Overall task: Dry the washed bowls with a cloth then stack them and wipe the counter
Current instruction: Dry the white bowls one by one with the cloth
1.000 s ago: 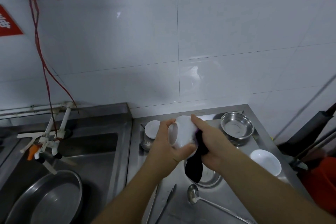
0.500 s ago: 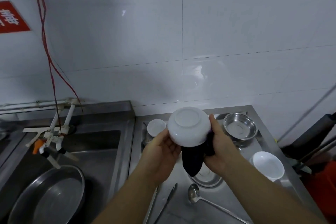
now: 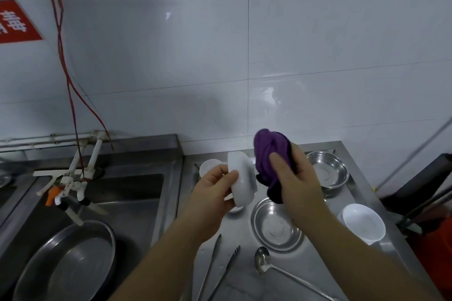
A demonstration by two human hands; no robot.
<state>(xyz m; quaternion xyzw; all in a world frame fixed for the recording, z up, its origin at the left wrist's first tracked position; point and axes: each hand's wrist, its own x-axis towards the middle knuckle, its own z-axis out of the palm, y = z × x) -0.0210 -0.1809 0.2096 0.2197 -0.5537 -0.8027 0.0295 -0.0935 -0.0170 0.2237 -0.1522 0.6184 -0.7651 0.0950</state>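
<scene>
My left hand holds a white bowl on its side above the steel counter, thumb on the near rim. My right hand grips a bunched purple cloth just right of the bowl, apart from it. On the counter lie a steel bowl below my hands, a second steel bowl at the back right, a white bowl at the right edge and a small white cup at the back.
Steel tongs and a ladle lie at the counter's front. To the left is a sink with a large steel basin and a white tap. Dark equipment and something red stand off the right edge.
The bowl has turned from bottom-up to on its side in my left hand. My right hand has pulled the cloth out and lifted it to the right of the bowl.
</scene>
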